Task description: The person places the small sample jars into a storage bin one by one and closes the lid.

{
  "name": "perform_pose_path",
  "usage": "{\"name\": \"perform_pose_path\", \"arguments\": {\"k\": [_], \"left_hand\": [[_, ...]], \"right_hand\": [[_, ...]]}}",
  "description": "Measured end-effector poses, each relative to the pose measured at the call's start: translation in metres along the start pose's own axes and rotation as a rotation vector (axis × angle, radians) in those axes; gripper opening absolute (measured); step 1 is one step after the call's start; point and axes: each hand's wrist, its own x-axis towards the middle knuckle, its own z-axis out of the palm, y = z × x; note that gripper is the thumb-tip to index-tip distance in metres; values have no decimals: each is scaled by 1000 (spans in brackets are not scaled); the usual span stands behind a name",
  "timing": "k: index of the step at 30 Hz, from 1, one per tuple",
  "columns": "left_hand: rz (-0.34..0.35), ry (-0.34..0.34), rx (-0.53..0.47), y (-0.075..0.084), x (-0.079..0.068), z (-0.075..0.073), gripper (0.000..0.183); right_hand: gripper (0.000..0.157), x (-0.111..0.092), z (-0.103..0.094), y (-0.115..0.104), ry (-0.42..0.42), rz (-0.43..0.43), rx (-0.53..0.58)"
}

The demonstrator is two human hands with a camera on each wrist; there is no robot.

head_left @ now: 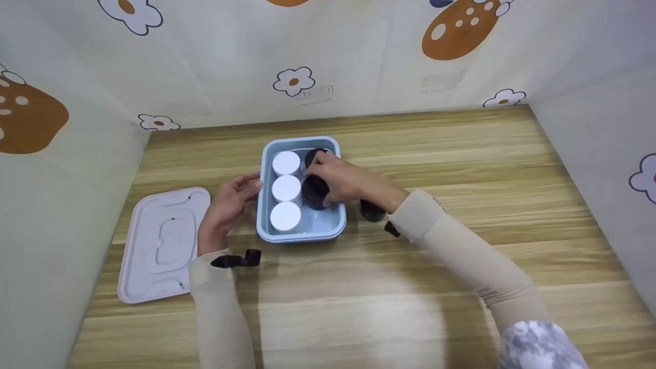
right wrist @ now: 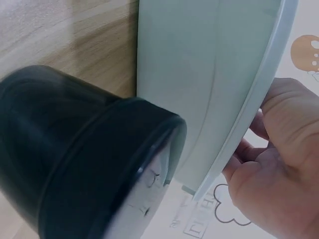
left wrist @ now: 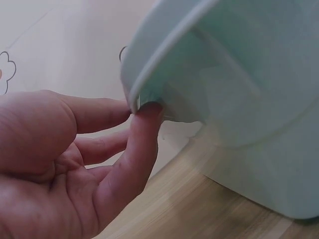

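Note:
A light-blue plastic bin [head_left: 335, 225] holds three white-capped jars [head_left: 287, 188] in a column along its left side. On its right side are a dark jar [head_left: 313, 193] and, behind it, another dark round top [head_left: 313, 152]. My right hand [head_left: 344, 178] reaches over the right rim and grips the nearer dark jar from above. In the right wrist view the bin wall hides those fingertips. At the bin's left rim [left wrist: 164, 55], my left hand [head_left: 229, 200] pinches the edge between thumb and finger.
Outside the bin, under my right wrist, stands another black jar [right wrist: 45, 134] with a wide dark rim. A white lid [head_left: 154, 251] lies flat on the wood-grain table [head_left: 369, 307] at left, partly behind my left forearm. Patterned walls [head_left: 359, 56] border the table.

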Motion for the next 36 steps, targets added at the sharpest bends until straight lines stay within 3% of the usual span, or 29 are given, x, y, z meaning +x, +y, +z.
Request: {"name": "perform_pose_path", "arguments": {"k": [7, 16, 24, 36], "left_hand": [[9, -14, -12, -1, 0, 0, 49], [9, -14, -33, -2, 1, 1, 48], [15, -9, -49, -2, 0, 1, 49], [28, -23, -29, -2, -1, 1, 50]], "right_hand": [[66, -5, -2, 8, 43, -45, 78], [46, -27, -8, 16, 191, -117, 229], [44, -52, -12, 19, 334, -167, 368], [46, -81, -4, 27, 421, -150, 510]]}}
